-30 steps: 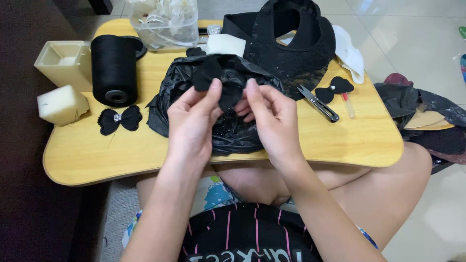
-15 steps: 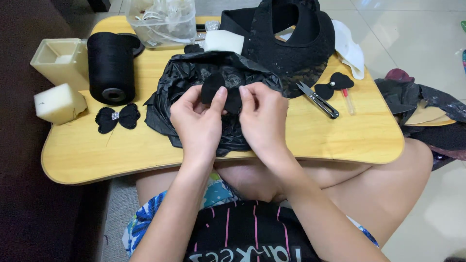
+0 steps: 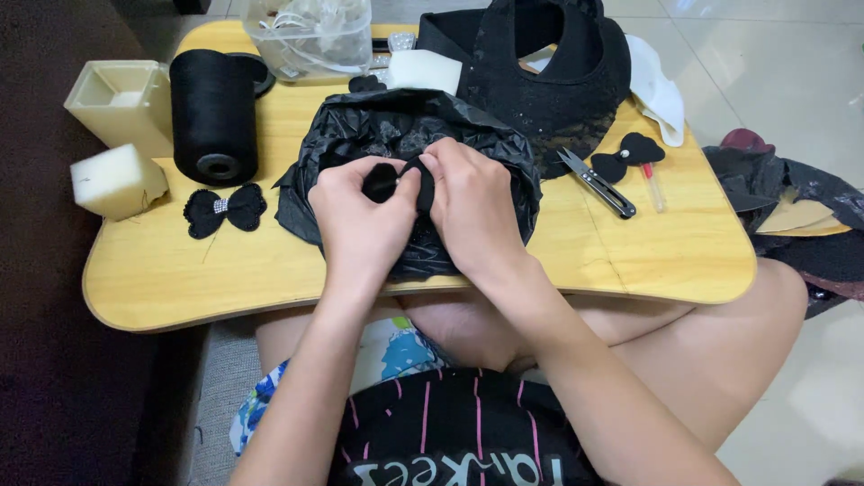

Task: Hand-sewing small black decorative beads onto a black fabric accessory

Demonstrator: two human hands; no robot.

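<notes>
Your left hand [image 3: 360,216] and right hand [image 3: 472,202] pinched a small black fabric piece [image 3: 389,180] together over the black plastic bag [image 3: 360,135] at the desk's [image 3: 630,261] middle. A finished black bow [image 3: 225,209] lay near the left edge, snips [image 3: 596,183] toward the right.

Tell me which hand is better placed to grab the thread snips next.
Right, probably. The thread snips lie on the table to the right of the right hand; the left hand would have to cross over.
</notes>
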